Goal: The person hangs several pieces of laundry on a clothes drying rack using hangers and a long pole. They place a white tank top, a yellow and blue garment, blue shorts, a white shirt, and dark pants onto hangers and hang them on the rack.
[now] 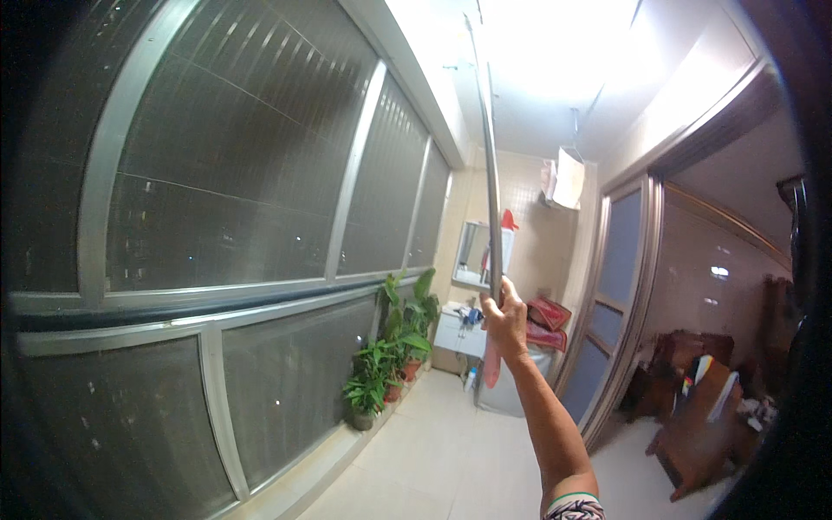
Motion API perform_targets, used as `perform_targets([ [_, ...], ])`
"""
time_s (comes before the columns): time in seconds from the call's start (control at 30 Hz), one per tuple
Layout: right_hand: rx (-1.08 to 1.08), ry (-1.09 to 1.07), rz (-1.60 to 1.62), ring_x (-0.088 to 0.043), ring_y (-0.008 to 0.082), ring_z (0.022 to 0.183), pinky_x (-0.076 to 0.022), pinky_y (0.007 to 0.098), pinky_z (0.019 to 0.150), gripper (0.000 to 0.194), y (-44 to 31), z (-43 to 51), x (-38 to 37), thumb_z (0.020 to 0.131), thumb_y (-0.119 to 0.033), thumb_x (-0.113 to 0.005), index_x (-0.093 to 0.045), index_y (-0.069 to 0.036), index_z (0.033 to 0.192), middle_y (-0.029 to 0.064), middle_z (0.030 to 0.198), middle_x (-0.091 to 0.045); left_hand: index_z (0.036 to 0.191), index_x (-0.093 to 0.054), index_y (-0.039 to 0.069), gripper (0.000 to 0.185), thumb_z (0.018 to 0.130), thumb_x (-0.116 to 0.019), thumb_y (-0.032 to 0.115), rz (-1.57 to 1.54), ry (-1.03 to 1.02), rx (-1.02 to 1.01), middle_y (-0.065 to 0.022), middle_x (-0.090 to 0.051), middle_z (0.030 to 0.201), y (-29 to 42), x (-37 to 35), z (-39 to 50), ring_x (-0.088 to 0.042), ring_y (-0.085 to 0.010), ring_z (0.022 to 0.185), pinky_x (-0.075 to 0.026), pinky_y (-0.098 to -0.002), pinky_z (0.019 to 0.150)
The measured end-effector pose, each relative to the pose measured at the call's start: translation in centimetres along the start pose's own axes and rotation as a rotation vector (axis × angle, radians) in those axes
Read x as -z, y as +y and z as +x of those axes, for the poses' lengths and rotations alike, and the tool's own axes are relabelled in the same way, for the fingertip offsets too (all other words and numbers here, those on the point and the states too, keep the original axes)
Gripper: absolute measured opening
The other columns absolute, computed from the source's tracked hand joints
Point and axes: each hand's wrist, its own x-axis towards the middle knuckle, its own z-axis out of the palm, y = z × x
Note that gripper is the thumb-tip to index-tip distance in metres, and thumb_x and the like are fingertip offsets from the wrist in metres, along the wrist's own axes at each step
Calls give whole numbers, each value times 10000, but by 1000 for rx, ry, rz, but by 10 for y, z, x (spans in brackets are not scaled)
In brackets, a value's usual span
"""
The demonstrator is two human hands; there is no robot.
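Observation:
My right hand [505, 318] is raised in front of me, its fingers wrapped around a long metal pole [492, 195]. The pole has a pink grip [493, 367] that shows just below my fist. Its upper end reaches close to the bright ceiling, where glare makes the tip hard to make out. Farther back, light-coloured cloth [569, 179] hangs from a hanger near the ceiling, apart from the pole. My left hand is out of view.
Potted plants [390, 364] line the ledge under the large windows [234, 182] on the left. A mirror cabinet [473, 253] and a white washstand [455, 335] stand at the far end, beside a covered appliance [510, 383]. Right, a sliding door [611, 292] opens onto a room with wooden furniture [699, 416].

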Motion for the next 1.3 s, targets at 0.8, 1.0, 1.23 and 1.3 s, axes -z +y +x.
perform_targets([
  [0.8,-573,-424,8,-490,304,591,-398,414,560,228,40,-488,20,785,-141,-616,-464,-66,937,138,619,-445,1478,-102,63,1219,606,-720,651,-785,-920,-517,-171,-279,1453,393,-114,78,-367,-325,1276,-274,-466,1046],
  [1.0,-863,-610,-90,-554,346,726,-438,433,665,318,19,-625,60,801,-174,-614,-479,-41,1055,163,736,-534,1307,-439,13,522,865,-604,236,-1003,-1513,-311,-93,-596,951,381,-124,18,-567,-133,750,-485,-263,646],
  [1.23,-860,73,-610,-632,289,849,-507,369,776,291,-84,-610,209,852,-199,-634,-612,-14,1075,143,903,-644,1153,-548,3,221,965,-471,91,-881,-1562,-126,-16,-533,705,345,-146,-82,-369,-31,500,-307,-174,426],
  [1.3,-797,322,-836,-643,252,819,-512,334,751,194,-134,-596,262,845,-138,-633,-647,-16,995,136,909,-663,1134,-539,-21,229,957,-485,115,-796,-1446,-28,-11,-521,702,342,-144,-105,-358,-27,487,-269,-158,411],
])
